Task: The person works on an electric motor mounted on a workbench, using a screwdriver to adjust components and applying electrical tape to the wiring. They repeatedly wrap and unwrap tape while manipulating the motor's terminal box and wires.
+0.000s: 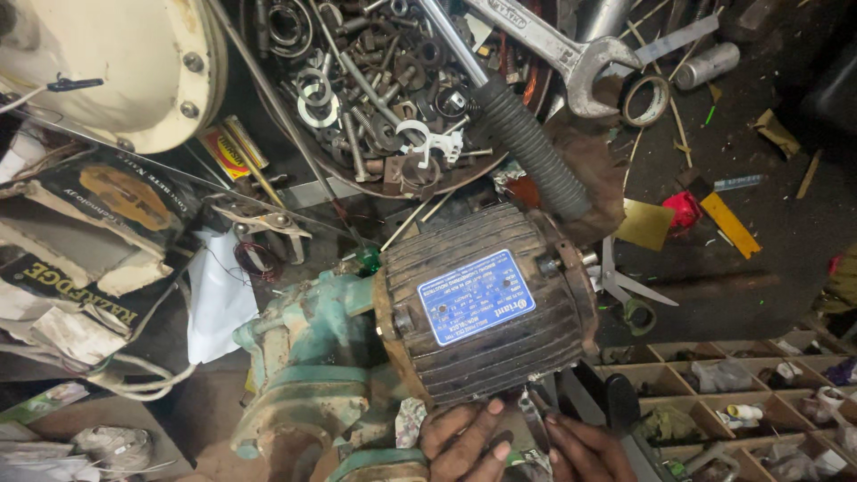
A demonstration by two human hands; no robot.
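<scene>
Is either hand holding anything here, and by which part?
The left hand presses its fingertips on the lower edge of the ribbed motor. The right hand seems to pinch a thin metal tool by its lower end; the grip is partly out of view.

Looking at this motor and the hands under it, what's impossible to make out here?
- Head view: both hands, left hand and right hand, are cut off by the bottom edge.
- The thin metal tool between them: its type is too small and dark to tell.
- The motor hides its own underside and what it rests on.
</scene>
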